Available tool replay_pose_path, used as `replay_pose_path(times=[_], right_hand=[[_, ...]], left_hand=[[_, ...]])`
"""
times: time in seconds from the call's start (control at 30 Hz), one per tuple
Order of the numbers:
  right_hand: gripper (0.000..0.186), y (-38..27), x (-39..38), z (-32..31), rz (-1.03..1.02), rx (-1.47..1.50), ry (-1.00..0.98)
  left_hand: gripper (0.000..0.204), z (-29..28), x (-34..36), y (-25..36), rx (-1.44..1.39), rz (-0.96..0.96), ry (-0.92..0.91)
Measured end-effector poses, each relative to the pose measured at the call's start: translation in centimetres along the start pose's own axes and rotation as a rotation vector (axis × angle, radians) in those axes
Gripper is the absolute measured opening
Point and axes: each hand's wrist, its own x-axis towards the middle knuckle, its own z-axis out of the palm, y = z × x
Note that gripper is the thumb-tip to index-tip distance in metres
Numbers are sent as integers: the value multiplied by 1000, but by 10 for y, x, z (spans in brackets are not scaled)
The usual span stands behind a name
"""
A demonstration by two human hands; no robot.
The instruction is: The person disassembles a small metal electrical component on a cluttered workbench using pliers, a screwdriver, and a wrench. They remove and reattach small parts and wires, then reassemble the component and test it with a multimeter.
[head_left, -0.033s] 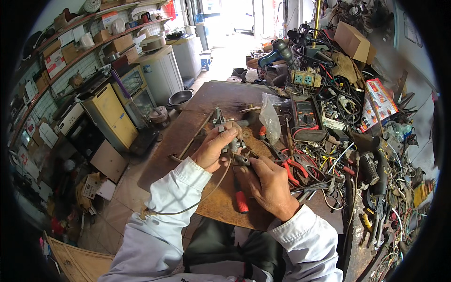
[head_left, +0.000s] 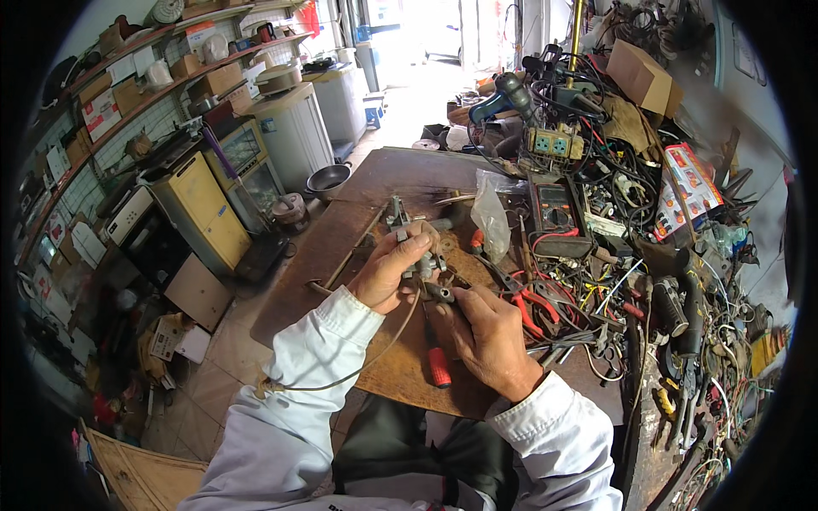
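- The left grip [head_left: 388, 271] is closed around a grey metal fitting [head_left: 423, 266], thumb laid along its near side, fingers curled beneath.
- The fitting sits between both grips, above the bench [head_left: 328, 234]; a dark, round, hollow-ended tube [head_left: 440, 293] points toward the right grip [head_left: 492, 336].
- That right grip is narrow, fingertips just beside the tube; I cannot tell whether they pinch anything.
- A thin brown cord [head_left: 388, 345] curves over the pale cloth sleeve.
- Below lies a screwdriver [head_left: 438, 368], its handle ribbed red; the bench's brown top is worn and stained.
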Motion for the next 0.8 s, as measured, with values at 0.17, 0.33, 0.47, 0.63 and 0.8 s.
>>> replay_pose_path(times=[0.17, 0.33, 0.47, 0.63, 0.8], right_hand=[[20, -2, -3, 4, 77, 174, 17], [18, -5, -7, 8, 81, 226, 16], [19, -8, -6, 5, 129, 236, -42], [24, -4, -8, 4, 146, 273, -75], [28, -5, -7, 1, 117, 242, -69]], left_hand=[[34, 11, 2, 4, -12, 43, -103], [36, 15, -3, 2, -49, 41, -78], [34, 13, -3, 5, -33, 44, -76], [31, 17, -6, 10, 21, 26, -32], [31, 14, -5, 8, 0, 2, -31]])
